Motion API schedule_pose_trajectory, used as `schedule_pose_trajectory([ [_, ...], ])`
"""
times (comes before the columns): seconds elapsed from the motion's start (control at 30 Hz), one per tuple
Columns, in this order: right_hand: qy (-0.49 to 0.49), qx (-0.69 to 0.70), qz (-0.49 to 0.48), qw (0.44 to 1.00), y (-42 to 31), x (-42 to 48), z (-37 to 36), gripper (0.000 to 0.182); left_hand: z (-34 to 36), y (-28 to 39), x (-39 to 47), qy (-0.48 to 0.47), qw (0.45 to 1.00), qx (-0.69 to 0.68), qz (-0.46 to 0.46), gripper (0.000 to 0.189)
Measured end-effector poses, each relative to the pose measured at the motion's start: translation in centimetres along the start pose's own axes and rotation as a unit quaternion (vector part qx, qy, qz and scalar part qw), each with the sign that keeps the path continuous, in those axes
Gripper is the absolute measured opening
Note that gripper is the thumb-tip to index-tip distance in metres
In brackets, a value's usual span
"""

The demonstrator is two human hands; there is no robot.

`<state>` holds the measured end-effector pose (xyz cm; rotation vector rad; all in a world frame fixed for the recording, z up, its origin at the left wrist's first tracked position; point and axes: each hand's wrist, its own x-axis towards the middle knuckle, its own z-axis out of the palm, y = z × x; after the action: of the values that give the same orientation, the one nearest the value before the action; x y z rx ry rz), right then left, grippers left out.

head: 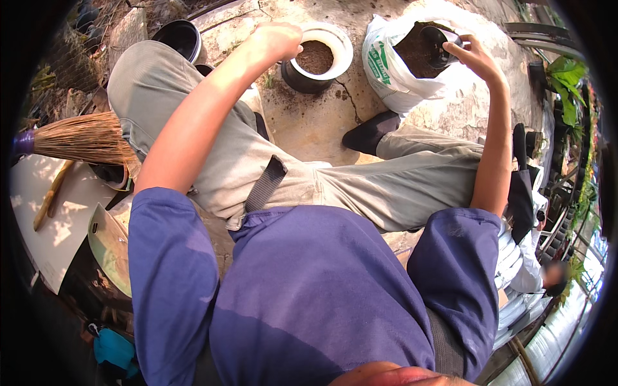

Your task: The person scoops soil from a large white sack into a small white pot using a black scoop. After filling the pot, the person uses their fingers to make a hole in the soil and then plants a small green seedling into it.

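Observation:
My left hand [281,42] grips the left side of a round pot [309,83], black outside with a broad white rim. Dark soil [315,57] shows inside it. To the right stands a white plastic sack [386,72] with green printing, its mouth spread wide around more brown soil [414,54]. My right hand [475,57] holds a small black plastic pot [440,47] by its rim, tilted over the soil within the sack's mouth. How deep the small pot sits in the soil I cannot tell.
Crumbs of soil lie on the cracked concrete floor [301,135] around the pot. Another black pot [179,38] stands beyond my left knee. A stick broom [77,137] and a pale board [53,207] are at left. A person in white [531,265] is at the far right.

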<state>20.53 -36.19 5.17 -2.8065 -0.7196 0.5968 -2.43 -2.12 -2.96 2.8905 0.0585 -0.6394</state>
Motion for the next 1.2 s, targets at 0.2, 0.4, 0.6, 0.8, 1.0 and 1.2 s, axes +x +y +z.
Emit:
schedule_pose_trajectory([
  [0.2, 0.091, 0.063, -0.081, 0.991, -6.6, -4.2, -2.5, 0.078, 0.6, 0.0, 0.4, 0.002, 1.000, 0.001, 0.007, 0.034],
  [0.4, 0.094, 0.013, -0.218, 0.971, -16.6, -6.8, 2.9, 0.070, 0.3, -0.4, -0.2, -0.001, 1.000, 0.005, 0.010, 0.035],
  [0.6, 0.193, -0.092, -0.320, 0.923, -17.8, -6.9, 6.5, 0.073, 0.2, 0.0, 0.3, 0.000, 1.000, 0.010, -0.003, 0.033],
  [0.8, 0.271, -0.078, -0.145, 0.948, -14.4, -5.4, -1.1, 0.072, 0.0, 0.0, -0.1, -0.002, 1.000, -0.002, 0.007, 0.033],
  [1.0, 0.083, -0.199, 0.000, 0.977, -1.9, -1.3, -1.5, 0.081, 0.2, -0.2, 0.1, -0.002, 1.000, -0.021, 0.015, 0.032],
  [1.2, 0.050, -0.203, -0.013, 0.978, 0.9, 3.3, 6.3, 0.085, 0.5, -0.4, 0.4, -0.009, 1.000, -0.019, 0.002, 0.032],
])
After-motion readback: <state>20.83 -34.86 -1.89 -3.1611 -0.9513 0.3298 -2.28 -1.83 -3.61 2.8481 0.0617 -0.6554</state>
